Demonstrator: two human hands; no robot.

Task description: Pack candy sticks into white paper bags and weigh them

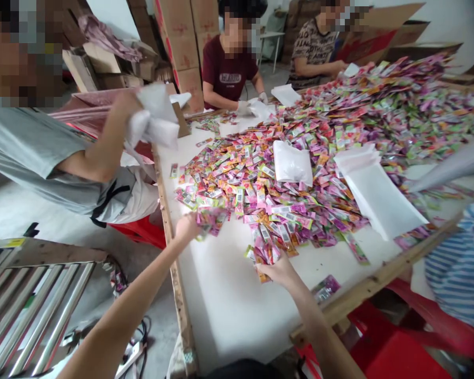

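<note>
A big heap of small colourful sachets covers the white table. My left hand is closed round a bunch of pink and purple sachets at the heap's near left edge. My right hand is curled on a small bunch of sachets at the heap's front edge. White plastic bags lie on the pile, with a stack of them to the right.
A person in grey at the left holds a white bag. Two more people sit at the far side. A striped sleeve is at the right. A metal roller conveyor stands lower left, red stools below the table edge, cardboard boxes behind.
</note>
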